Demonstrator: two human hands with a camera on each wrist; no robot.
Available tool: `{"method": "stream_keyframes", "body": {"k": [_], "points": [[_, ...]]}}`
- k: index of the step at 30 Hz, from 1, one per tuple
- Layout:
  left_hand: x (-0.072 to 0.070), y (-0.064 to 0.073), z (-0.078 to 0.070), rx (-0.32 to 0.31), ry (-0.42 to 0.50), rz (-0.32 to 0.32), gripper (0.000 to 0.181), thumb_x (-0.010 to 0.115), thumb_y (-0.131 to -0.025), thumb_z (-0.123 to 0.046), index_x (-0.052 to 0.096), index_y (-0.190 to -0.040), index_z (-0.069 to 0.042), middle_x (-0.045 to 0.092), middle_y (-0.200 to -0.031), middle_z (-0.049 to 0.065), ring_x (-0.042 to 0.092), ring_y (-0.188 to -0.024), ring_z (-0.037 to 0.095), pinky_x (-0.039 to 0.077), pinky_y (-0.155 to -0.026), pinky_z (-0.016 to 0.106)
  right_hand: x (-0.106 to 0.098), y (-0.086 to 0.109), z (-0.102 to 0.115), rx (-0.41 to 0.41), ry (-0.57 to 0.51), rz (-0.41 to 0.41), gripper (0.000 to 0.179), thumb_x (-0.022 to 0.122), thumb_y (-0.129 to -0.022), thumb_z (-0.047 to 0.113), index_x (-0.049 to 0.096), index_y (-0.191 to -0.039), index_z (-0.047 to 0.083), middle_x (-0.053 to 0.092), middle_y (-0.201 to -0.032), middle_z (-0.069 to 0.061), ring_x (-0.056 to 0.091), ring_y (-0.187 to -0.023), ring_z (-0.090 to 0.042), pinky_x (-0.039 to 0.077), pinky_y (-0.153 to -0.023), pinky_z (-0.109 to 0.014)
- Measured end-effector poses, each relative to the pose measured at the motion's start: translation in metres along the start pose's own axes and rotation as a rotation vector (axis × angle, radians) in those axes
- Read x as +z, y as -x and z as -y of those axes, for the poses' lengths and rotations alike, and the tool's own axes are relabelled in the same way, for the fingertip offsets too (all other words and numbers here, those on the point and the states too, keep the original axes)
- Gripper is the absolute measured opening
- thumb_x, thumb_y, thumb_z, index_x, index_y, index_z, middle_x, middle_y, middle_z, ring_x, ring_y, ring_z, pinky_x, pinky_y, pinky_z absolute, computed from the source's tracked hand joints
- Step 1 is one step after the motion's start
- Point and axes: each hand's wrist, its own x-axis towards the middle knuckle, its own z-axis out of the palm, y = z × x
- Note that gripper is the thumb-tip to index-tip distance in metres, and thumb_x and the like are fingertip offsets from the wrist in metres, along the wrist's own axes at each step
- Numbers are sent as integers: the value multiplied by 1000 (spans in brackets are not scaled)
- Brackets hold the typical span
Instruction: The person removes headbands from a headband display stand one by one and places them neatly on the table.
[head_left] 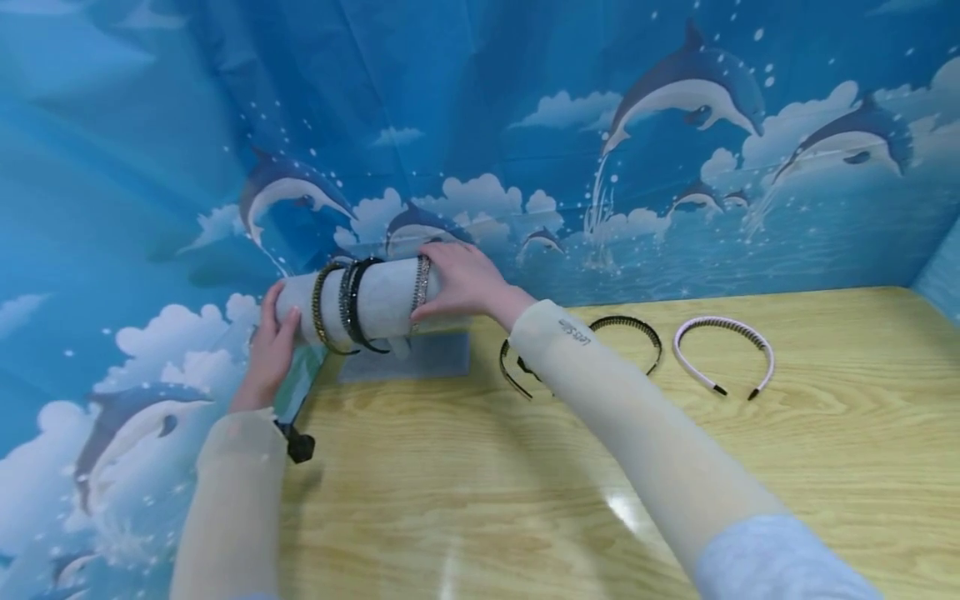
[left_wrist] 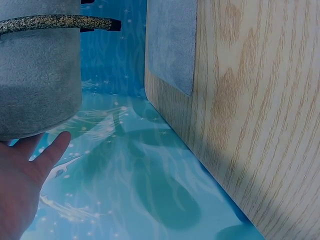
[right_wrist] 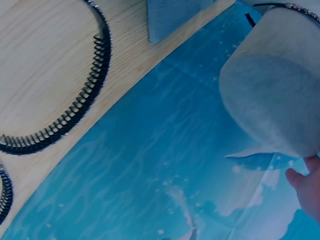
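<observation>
A grey plush roll [head_left: 386,298] of a headband stand lies horizontally above its flat grey base [head_left: 442,357]. My left hand [head_left: 268,354] holds the roll's left end, thumb at the front; the left wrist view shows its fingers against that end. At the other end my right hand [head_left: 468,279] grips the roll beside a rhinestone headband [head_left: 422,287], with fingers on top and thumb below. Farther left on the roll sit a gold-and-black headband [head_left: 318,312], a dark sparkly headband [head_left: 345,304] and a black headband [head_left: 356,308].
On the wooden table [head_left: 450,483], a pink headband [head_left: 770,367] lies at the right. Two dark toothed headbands, one [head_left: 658,342] partly hidden by my right arm, lie nearer the stand. A black object [head_left: 302,447] is by my left wrist. A dolphin-print backdrop [head_left: 480,100] stands behind.
</observation>
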Motion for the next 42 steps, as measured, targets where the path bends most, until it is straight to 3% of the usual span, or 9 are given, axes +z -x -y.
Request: {"method": "stream_keyframes", "body": {"k": [10,18,28,36,42], "points": [[-2,1,2,-6,-4,4,63,32,-101,-54,7,-156,-35,21,-156,23,23,-135,53,17,-106,69,-3,15,-23,-33,-108,-16,103,75,-71,66,34,-151,15,37,-151,-3,33,-138,-23,28,-111,-43],[-2,-1,2,-4,-6,20,63,31,-100,-56,5,-155,-39,20,-156,21,23,-135,53,17,-105,69,-4,25,-36,-14,-222,-8,110,77,-73,61,21,-155,14,23,-158,-7,19,-144,-27,24,-112,-50],[0,1,-3,-20,-13,18,63,30,-101,-56,5,-156,-36,16,-158,22,20,-136,54,15,-106,70,15,25,-40,11,-405,-27,116,84,-70,53,14,-156,19,15,-160,-5,17,-144,-29,27,-110,-54],[-1,2,-1,-9,-6,14,63,31,-101,-55,6,-156,-35,19,-156,22,23,-136,52,16,-106,69,18,26,-42,11,-385,-48,120,82,-68,57,9,-157,25,15,-161,-2,18,-144,-28,27,-110,-55],[1,0,-1,-20,10,19,63,31,-101,-55,6,-156,-38,18,-157,20,21,-136,52,16,-106,69,16,28,-46,14,-399,-53,116,83,-68,56,15,-156,23,19,-159,-4,19,-143,-28,28,-108,-56]]}}
